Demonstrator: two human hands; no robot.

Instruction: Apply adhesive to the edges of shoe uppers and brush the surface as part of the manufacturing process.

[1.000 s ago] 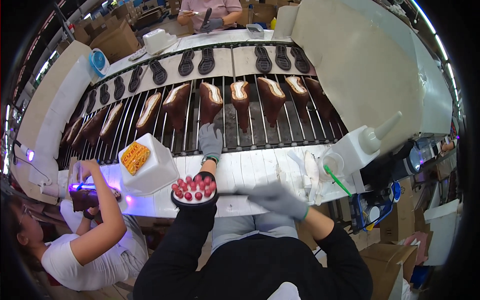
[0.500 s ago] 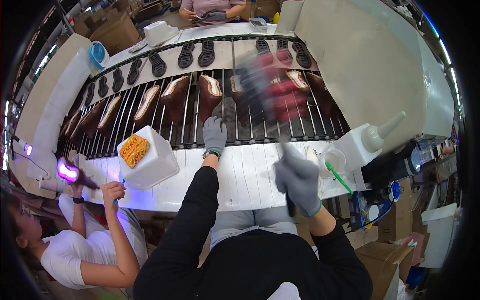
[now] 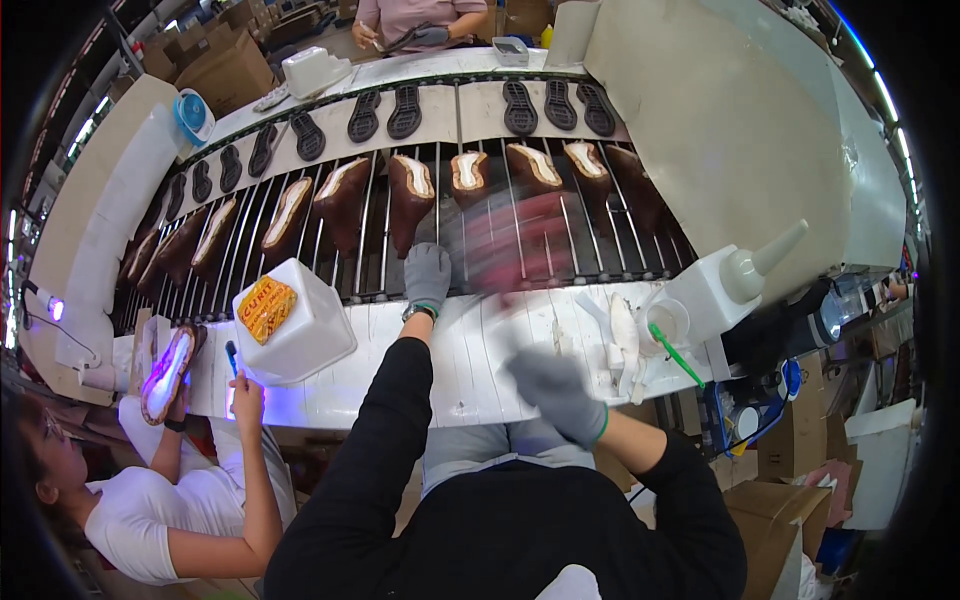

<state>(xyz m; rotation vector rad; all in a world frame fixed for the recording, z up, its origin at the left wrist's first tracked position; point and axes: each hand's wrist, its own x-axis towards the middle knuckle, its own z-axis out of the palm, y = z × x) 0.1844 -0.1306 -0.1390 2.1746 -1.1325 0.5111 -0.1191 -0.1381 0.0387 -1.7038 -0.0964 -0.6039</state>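
Observation:
My left hand (image 3: 427,274), in a grey glove, rests on the front edge of the rack with its fingers laid forward. Its fingertips lie beside the narrow lower end of a brown shoe upper (image 3: 409,200) with a pale underside. My right hand (image 3: 556,394), also gloved in grey and blurred, is closed in front of the table's near edge. From it reaches a flat red-and-grey thing on a handle (image 3: 515,245), too smeared by motion to name. That thing passes over the rack, below several more uppers, such as one with a white bottom (image 3: 469,173).
Black shoe soles (image 3: 404,112) line the far ledge behind the metal rack (image 3: 480,262). A white container with a yellow packet (image 3: 268,310) stands left, a white squeeze bottle (image 3: 735,275) right. A co-worker at left holds a purple-lit shoe upper (image 3: 168,372); another person (image 3: 425,22) works opposite.
The red-and-grey thing has swung down and left, uncovering soles and uppers. My right hand has moved left and lower. The left co-worker's upper has turned; my left hand stays put.

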